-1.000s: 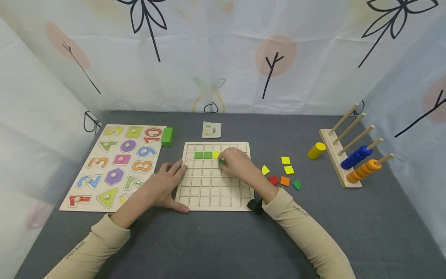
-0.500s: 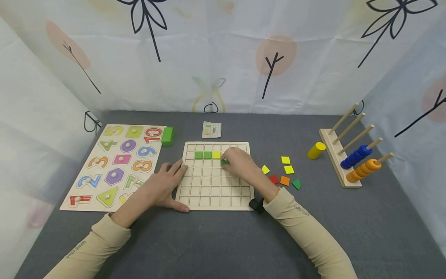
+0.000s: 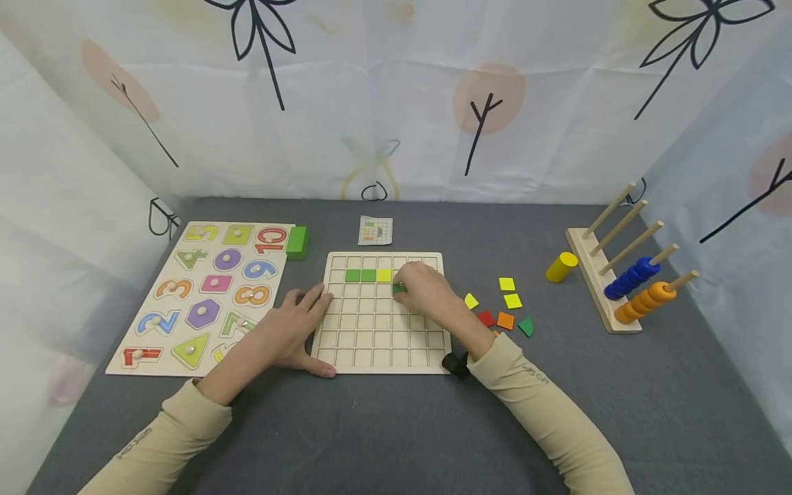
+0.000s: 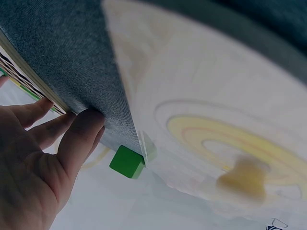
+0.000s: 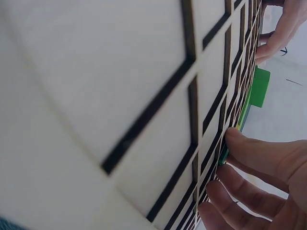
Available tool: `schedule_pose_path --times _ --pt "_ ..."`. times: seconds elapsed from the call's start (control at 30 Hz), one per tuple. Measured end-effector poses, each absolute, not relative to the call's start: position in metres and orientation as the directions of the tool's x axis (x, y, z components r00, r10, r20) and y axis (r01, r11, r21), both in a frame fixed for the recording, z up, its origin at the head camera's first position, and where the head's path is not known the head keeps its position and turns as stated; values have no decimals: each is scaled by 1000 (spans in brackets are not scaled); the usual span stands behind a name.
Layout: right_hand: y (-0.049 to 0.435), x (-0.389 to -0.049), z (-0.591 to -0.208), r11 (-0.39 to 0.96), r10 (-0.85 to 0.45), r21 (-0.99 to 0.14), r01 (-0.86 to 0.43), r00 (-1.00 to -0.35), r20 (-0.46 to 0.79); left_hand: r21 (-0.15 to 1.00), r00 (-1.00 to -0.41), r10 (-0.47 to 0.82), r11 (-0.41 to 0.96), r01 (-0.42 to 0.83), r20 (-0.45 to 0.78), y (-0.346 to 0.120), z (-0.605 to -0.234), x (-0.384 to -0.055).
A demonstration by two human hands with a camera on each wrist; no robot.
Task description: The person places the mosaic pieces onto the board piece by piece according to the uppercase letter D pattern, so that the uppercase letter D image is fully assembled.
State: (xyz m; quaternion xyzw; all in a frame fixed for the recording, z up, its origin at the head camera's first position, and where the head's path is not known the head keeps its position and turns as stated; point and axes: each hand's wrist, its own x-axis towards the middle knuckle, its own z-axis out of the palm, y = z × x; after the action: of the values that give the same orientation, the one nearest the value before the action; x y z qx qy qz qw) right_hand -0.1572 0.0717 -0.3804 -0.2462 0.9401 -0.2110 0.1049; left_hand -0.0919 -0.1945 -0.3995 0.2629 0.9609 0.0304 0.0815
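Observation:
A pale wooden grid board (image 3: pixel 363 340) lies mid-table, with two green square tiles (image 3: pixel 361 276) and a yellow square tile (image 3: pixel 384 275) set side by side in one of its upper rows. My right hand (image 3: pixel 427 289) is over that row, just right of the yellow tile. Thumb and fingers pinch a dark green tile (image 5: pixel 223 154) down at the grid; most of its shape is hidden by the fingers. At the board's left edge rests my left hand (image 3: pixel 287 330), fingers spread, fingertips (image 4: pixel 45 103) against the side and thumb near the lower corner.
Right of the board lie loose yellow, red, orange and green tiles (image 3: pixel 513 301). Beyond them stand a yellow cylinder (image 3: pixel 562 267) and a pegged bead stand (image 3: pixel 594 275). A number puzzle (image 3: pixel 247 237), green block (image 3: pixel 297 243) and small pattern card (image 3: pixel 375 231) lie left and behind.
My right hand has shifted slightly to the right with the dark green tile, uncovering the whole yellow tile. Over the last half second it stays put; my left hand has not moved.

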Motion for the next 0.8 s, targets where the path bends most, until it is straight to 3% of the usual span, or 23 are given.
schedule_pose_path --times 0.8 --pt "77 -156 -374 762 -559 -458 -459 -823 -105 92 -850 504 864 495 -153 -193 -396 -91"
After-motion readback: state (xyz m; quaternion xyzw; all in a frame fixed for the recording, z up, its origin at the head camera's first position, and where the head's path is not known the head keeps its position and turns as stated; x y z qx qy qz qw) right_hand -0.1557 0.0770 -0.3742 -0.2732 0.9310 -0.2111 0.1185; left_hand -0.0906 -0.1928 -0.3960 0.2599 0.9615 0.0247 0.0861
